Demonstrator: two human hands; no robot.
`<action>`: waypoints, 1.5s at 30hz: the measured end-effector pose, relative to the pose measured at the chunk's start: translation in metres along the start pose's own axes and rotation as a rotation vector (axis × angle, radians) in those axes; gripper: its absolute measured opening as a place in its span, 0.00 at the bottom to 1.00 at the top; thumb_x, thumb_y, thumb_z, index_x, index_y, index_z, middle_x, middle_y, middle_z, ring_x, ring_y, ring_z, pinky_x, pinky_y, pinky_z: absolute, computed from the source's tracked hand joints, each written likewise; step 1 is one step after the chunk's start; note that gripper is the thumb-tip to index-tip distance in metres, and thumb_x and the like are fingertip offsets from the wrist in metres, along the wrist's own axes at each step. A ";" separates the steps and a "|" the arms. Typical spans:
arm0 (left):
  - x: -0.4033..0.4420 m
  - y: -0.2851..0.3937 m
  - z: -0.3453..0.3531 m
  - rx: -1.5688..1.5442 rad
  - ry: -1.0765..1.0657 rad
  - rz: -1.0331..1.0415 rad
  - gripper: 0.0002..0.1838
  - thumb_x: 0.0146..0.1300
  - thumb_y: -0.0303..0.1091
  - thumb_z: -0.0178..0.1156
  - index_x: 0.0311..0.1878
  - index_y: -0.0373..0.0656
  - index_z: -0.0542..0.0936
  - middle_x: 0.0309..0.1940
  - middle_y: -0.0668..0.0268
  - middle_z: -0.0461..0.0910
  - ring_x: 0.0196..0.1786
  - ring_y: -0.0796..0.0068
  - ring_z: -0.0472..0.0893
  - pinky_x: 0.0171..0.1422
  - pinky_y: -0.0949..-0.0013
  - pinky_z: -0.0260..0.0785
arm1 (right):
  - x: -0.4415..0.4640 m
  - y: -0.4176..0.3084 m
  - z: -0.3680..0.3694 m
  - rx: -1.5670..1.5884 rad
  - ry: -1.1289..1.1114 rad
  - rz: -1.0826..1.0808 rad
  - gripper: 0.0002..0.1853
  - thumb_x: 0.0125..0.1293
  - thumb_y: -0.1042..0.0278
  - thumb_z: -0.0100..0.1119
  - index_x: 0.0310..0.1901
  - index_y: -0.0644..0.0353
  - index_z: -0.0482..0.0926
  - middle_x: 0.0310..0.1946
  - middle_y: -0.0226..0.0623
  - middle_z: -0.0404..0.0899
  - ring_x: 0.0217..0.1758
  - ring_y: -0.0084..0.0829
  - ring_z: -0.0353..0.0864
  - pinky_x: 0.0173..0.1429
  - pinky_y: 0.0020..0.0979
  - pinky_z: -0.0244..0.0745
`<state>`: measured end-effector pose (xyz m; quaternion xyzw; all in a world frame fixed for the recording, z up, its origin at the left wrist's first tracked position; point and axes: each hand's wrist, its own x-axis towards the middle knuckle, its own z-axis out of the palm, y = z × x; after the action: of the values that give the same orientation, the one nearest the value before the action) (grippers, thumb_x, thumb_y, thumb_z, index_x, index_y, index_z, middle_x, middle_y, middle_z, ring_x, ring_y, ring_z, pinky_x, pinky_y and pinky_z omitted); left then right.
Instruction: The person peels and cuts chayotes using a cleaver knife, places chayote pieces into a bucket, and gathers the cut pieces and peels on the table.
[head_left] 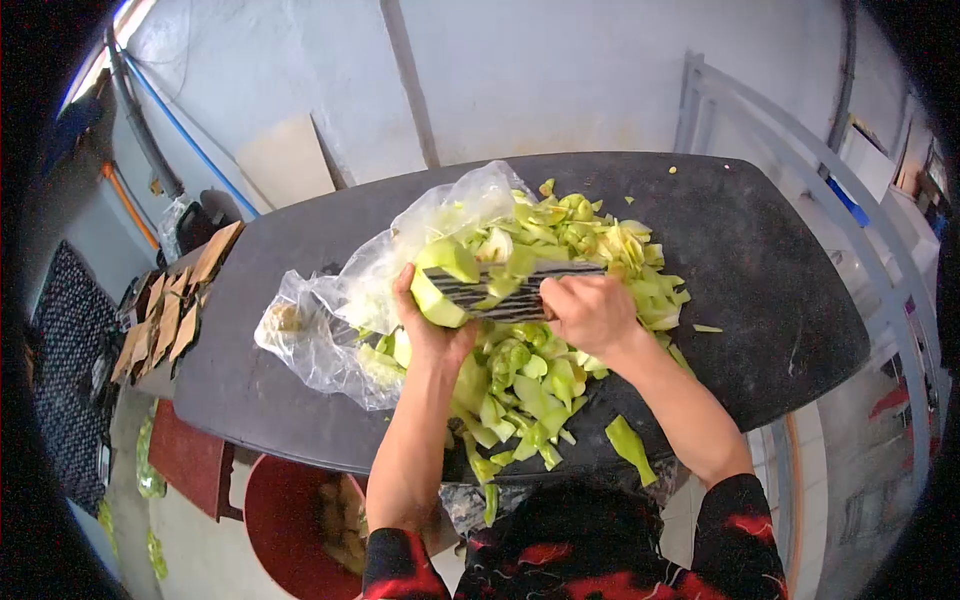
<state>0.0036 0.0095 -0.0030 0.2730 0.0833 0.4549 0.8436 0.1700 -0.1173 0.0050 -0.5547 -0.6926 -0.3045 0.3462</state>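
Observation:
My left hand (433,335) is wrapped round a pale green vegetable (438,298), holding it above the pile. My right hand (592,315) grips the handle of a wide knife (520,292) with a streaked blade. The blade reaches left to the vegetable, and a green slice lies against it. Below both hands, a heap of green peels and leafy pieces (540,395) spreads over the dark table (760,270). A clear plastic bag (335,350) lies beside the heap on the left.
A red bucket (275,520) holding brownish pieces stands on the floor below the table's front edge. Cardboard pieces (165,320) lie at the left. A grey metal frame (880,270) rises at the right, and a pale wall (550,80) stands behind the table.

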 end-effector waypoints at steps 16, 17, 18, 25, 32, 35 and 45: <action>-0.007 -0.005 -0.011 0.020 -0.121 -0.044 0.37 0.55 0.63 0.56 0.60 0.44 0.75 0.55 0.58 0.79 0.56 0.56 0.80 0.61 0.51 0.72 | 0.005 -0.015 -0.020 0.102 -0.036 0.088 0.09 0.48 0.70 0.64 0.28 0.54 0.72 0.18 0.33 0.77 0.23 0.41 0.81 0.26 0.40 0.76; -0.007 -0.007 -0.015 0.005 -0.038 -0.037 0.37 0.55 0.63 0.55 0.60 0.44 0.75 0.55 0.59 0.79 0.55 0.56 0.80 0.62 0.50 0.72 | 0.005 -0.020 -0.022 0.124 -0.051 0.065 0.10 0.47 0.71 0.64 0.28 0.54 0.72 0.18 0.33 0.77 0.23 0.40 0.81 0.27 0.39 0.76; -0.010 -0.009 -0.007 -0.011 0.043 -0.031 0.37 0.55 0.63 0.55 0.60 0.44 0.74 0.54 0.59 0.80 0.55 0.55 0.80 0.63 0.50 0.72 | 0.006 -0.023 -0.025 0.144 -0.065 0.043 0.10 0.46 0.71 0.64 0.28 0.54 0.72 0.17 0.33 0.76 0.23 0.40 0.81 0.27 0.39 0.76; -0.004 -0.004 -0.008 0.102 -0.256 -0.046 0.40 0.57 0.66 0.52 0.64 0.45 0.72 0.53 0.55 0.79 0.49 0.53 0.83 0.43 0.44 0.79 | -0.003 0.018 0.003 0.012 -0.046 0.159 0.11 0.48 0.73 0.66 0.29 0.56 0.71 0.21 0.34 0.78 0.21 0.40 0.80 0.25 0.38 0.74; -0.007 -0.001 0.004 0.062 -0.460 -0.108 0.47 0.56 0.70 0.52 0.69 0.41 0.67 0.57 0.48 0.75 0.50 0.51 0.81 0.40 0.48 0.80 | -0.003 0.050 0.004 -0.120 -0.183 0.351 0.07 0.56 0.70 0.63 0.30 0.57 0.73 0.23 0.37 0.81 0.25 0.42 0.82 0.28 0.41 0.76; -0.011 -0.005 0.012 -0.040 -0.238 -0.035 0.43 0.59 0.67 0.49 0.67 0.42 0.69 0.57 0.50 0.75 0.54 0.53 0.79 0.53 0.46 0.75 | -0.004 0.045 -0.004 -0.112 -0.114 0.335 0.06 0.55 0.71 0.63 0.31 0.57 0.74 0.22 0.37 0.81 0.23 0.43 0.81 0.28 0.41 0.75; -0.001 -0.006 -0.016 -0.225 -0.245 0.029 0.27 0.67 0.58 0.49 0.55 0.45 0.78 0.52 0.58 0.82 0.53 0.56 0.81 0.62 0.52 0.73 | 0.005 -0.029 -0.006 -0.056 0.118 -0.197 0.08 0.46 0.67 0.63 0.23 0.57 0.72 0.15 0.28 0.65 0.18 0.28 0.72 0.23 0.29 0.69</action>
<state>0.0011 0.0126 -0.0193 0.2314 -0.0755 0.4367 0.8660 0.1420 -0.1248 0.0110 -0.4744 -0.7135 -0.3885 0.3390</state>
